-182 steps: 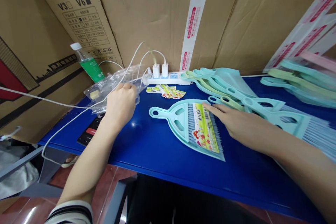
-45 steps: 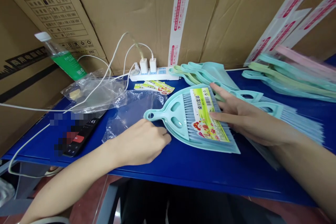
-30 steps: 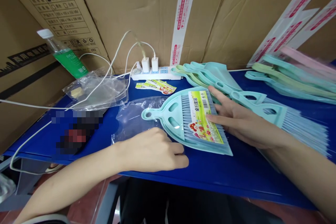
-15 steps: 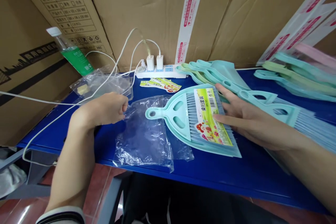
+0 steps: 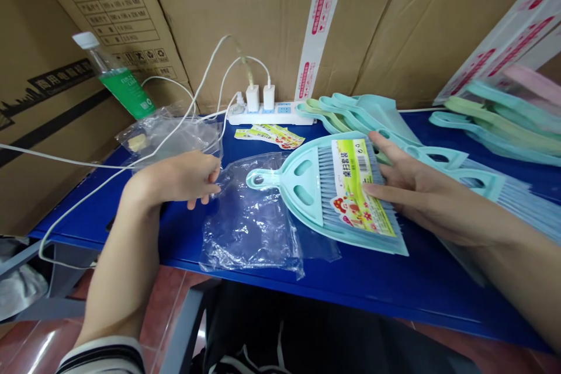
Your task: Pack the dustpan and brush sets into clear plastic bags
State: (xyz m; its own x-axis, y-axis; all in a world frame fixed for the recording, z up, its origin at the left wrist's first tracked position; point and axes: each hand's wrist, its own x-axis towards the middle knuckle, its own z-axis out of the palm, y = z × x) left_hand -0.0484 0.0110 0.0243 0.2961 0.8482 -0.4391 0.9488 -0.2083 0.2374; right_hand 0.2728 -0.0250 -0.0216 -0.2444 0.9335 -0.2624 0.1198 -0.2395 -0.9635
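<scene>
My right hand (image 5: 407,187) grips the wide end of a light teal dustpan (image 5: 302,201) with a brush (image 5: 326,187) nested in it, thumb on top. A printed card (image 5: 362,187) lies across the grey-blue bristles. The dustpan's handle points left, over a clear plastic bag (image 5: 252,228) on the blue table. At the bag's upper left edge is my left hand (image 5: 197,178), thumb and forefinger pinched on it, the other fingers curled.
More teal and green dustpans and brushes (image 5: 372,114) lie behind and right, others (image 5: 495,128) at far right. A power strip (image 5: 280,114) with white cables, loose cards (image 5: 269,135), another clear bag (image 5: 175,134) and a tilted bottle (image 5: 127,93) stand before cardboard boxes (image 5: 258,11).
The view has shifted slightly. The clear bag has moved a little right and extends farther under the dustpan. My left hand's lower fingers have loosened a little; my right hand still holds the dustpan.
</scene>
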